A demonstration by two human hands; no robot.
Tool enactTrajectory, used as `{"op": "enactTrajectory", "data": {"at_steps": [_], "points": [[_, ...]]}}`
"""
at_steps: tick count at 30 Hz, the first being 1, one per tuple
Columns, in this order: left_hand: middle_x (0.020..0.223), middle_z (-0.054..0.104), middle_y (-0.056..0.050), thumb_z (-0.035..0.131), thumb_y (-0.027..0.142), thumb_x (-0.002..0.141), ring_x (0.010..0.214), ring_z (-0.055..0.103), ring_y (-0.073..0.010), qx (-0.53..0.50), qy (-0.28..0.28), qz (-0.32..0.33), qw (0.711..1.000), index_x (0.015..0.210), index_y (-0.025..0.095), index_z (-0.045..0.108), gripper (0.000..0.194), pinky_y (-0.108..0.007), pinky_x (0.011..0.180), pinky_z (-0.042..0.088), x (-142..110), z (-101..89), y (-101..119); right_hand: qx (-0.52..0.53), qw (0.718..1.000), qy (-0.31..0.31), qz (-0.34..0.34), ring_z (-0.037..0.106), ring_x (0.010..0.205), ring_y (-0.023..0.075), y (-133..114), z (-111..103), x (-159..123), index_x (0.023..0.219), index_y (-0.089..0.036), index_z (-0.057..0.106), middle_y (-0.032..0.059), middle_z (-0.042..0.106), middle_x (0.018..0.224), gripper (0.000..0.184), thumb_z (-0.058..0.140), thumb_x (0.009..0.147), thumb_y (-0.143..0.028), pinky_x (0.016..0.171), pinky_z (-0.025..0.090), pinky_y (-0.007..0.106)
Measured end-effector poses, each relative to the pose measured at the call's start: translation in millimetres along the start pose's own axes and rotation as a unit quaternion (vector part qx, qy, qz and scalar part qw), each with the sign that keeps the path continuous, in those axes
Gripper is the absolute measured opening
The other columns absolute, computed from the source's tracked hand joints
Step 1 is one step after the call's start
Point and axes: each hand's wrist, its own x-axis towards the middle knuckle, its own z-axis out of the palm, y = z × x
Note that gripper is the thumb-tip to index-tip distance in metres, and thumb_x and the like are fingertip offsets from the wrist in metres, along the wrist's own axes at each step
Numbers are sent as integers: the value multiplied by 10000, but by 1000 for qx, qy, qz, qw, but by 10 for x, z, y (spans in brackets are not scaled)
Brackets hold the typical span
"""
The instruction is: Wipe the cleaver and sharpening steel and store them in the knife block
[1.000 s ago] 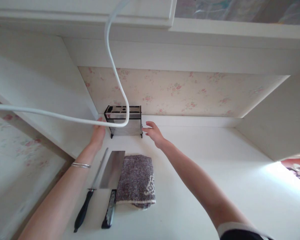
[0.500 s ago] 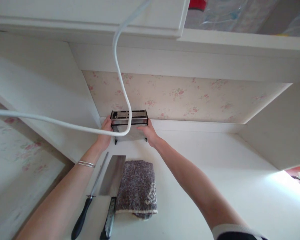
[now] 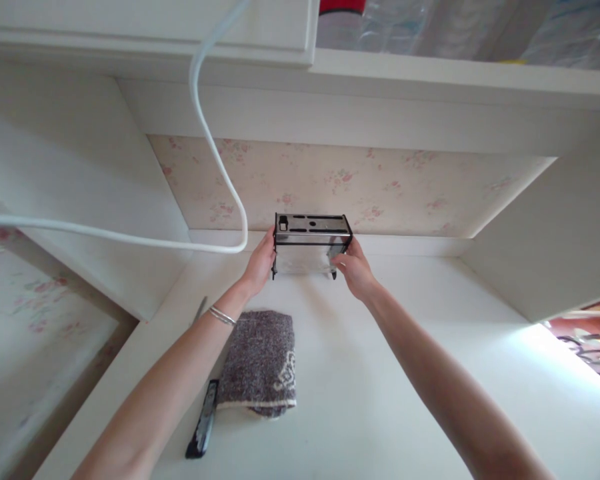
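Against the back of the white counter is a shiny metal knife holder (image 3: 305, 257) with black edges, small feet and slots along its top. My left hand (image 3: 261, 263) is closed on its left end. On the opposite end, my right hand (image 3: 356, 270) grips with the thumb across the front. Whether the feet touch the counter I cannot tell. Nearer to me lies a folded brown towel (image 3: 260, 360) with a pale pattern. Beside it shows the black, worn handle of a cleaver (image 3: 203, 420). My left forearm hides most of the blade and the sharpening steel (image 3: 201, 307).
A white cable (image 3: 220, 167) hangs in front, at the left. Overhead is a white cabinet (image 3: 145, 40), with plastic-wrapped things on the shelf (image 3: 455, 67) at right. White side panels (image 3: 545, 233) flank the counter, and flowered wallpaper (image 3: 340, 177) covers the back wall.
Both hands have moved the knife holder to the right along the back wall, away from the left corner. My left forearm now covers much of the cleaver and the sharpening steel.
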Motion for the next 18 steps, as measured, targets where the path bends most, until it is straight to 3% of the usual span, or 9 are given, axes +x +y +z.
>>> {"op": "enactTrajectory", "data": {"at_steps": [4,9,14,18], "points": [[1525,406,33,471,474,925,1416,328,-155,-1,-24,-14,1000,1411,323,414,512,-378,1183,219,165,204,-187,2,1000,22,6,572,946,176,17,-278,85,1089,-292,557,-18,631,1085,575,595,538,-132,734,465,277],[1526,407,15,474,487,913,1393,376,-170,1,-34,-21,999,1425,312,398,546,-385,1177,234,353,317,-305,-7,1000,22,10,588,948,187,77,-453,246,1099,-283,576,-8,650,1075,574,584,544,-137,741,475,292],[1516,420,-7,476,497,909,1386,393,-186,33,-38,-17,999,1444,311,380,574,-411,1169,243,432,315,-327,-7,1000,11,-1,560,1086,211,153,-532,370,1161,-305,578,-4,622,1223,625,564,558,-142,814,478,318],[1542,375,-33,477,461,922,1404,363,-197,82,-25,-15,996,1432,278,414,545,-398,1156,273,422,286,-320,-47,998,32,-34,458,1267,190,278,-549,373,1231,-349,549,-39,540,1367,675,564,584,-161,970,424,339]]}}
